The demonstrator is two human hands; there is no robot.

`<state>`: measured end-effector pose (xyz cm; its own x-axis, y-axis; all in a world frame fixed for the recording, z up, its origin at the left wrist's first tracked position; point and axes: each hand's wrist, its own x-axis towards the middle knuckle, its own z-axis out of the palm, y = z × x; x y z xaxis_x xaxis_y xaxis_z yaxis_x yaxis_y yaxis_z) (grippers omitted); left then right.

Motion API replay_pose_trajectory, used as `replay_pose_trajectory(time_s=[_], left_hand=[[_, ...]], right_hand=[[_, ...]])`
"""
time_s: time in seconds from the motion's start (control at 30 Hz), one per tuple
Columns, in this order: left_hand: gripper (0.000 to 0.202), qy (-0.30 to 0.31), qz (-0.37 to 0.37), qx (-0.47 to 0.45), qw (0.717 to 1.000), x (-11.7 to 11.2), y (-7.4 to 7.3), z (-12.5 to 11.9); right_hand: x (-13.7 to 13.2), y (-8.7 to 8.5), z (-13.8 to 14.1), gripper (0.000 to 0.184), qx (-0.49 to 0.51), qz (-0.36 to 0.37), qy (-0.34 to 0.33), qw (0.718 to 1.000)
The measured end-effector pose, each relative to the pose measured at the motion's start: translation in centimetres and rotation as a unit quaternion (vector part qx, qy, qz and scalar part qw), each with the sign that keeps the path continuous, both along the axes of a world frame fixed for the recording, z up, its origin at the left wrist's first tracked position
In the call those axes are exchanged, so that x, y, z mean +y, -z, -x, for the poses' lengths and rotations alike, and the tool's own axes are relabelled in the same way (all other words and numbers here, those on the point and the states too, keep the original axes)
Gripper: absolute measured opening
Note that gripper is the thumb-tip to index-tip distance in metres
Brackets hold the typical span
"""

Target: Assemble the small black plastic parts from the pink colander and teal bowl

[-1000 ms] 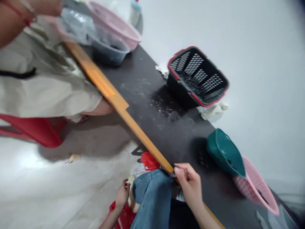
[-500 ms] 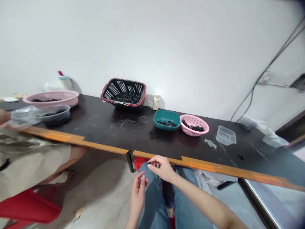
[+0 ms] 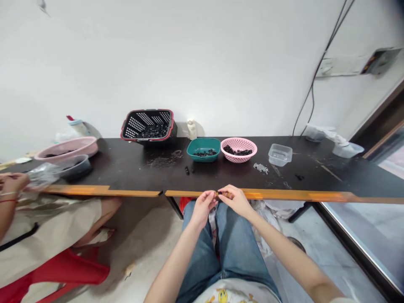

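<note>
Head view: a small brown-and-black item (image 3: pixel 221 195) is pinched between the left hand (image 3: pixel 203 207) and the right hand (image 3: pixel 235 200), just over the orange table edge (image 3: pixel 277 194) and above the jeans (image 3: pixel 202 256). The item's exact kind cannot be told at this size. Fingertips of both hands are closed on it. A few small black pieces (image 3: pixel 187 170) are lying on the black table (image 3: pixel 135 176) nearest the hands, below a teal bowl (image 3: pixel 203 155) and a pink basket (image 3: pixel 239 157), both holding dark pieces. A co-worker's hand (image 3: pixel 12 183) is seen at far left, beside a clear plastic bag (image 3: pixel 42 175).
</note>
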<state>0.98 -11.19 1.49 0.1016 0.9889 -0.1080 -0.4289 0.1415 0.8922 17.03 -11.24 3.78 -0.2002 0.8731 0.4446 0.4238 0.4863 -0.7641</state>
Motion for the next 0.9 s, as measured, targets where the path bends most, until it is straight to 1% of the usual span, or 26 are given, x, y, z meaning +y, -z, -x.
replay_pose_trajectory(time_s=[0.07,0.17,0.27,0.37,0.47,0.57,0.67,0.77,0.9], left_hand=[[0.039,0.015,-0.009,0.030,0.999,2.2,-0.4,-1.2],[0.038,0.020,-0.033,0.073,0.997,6.5,-1.0,-2.7],[0.033,0.063,-0.044,0.083,0.994,10.9,-1.4,-3.6],[0.032,0.124,-0.043,0.093,0.987,14.6,-1.1,-3.8],[0.034,0.155,-0.045,0.118,0.980,17.3,-0.3,-3.9],[0.036,0.159,-0.064,0.140,0.975,19.4,0.7,-4.2],[0.039,0.152,-0.091,0.157,0.972,20.6,1.6,-4.6],[0.039,0.145,-0.117,0.171,0.968,21.0,2.2,-4.7],[0.035,0.135,-0.140,0.184,0.964,21.1,2.9,-4.5]], right_hand=[[1.6,-0.1,-1.1,0.020,-0.015,-0.007,0.028,0.999],[4.9,-0.3,-2.3,0.018,-0.049,-0.023,0.062,0.997],[8.7,-0.2,-3.1,0.018,-0.097,-0.033,0.077,0.992],[12.1,0.0,-3.6,0.019,-0.136,-0.048,0.081,0.986],[14.6,0.5,-4.0,0.019,-0.151,-0.065,0.084,0.983],[16.2,1.5,-4.1,0.021,-0.155,-0.077,0.094,0.980],[16.9,2.8,-4.1,0.023,-0.160,-0.079,0.102,0.979],[17.2,3.7,-3.8,0.024,-0.163,-0.075,0.106,0.978],[17.1,3.7,-3.4,0.022,-0.147,-0.060,0.108,0.981]])
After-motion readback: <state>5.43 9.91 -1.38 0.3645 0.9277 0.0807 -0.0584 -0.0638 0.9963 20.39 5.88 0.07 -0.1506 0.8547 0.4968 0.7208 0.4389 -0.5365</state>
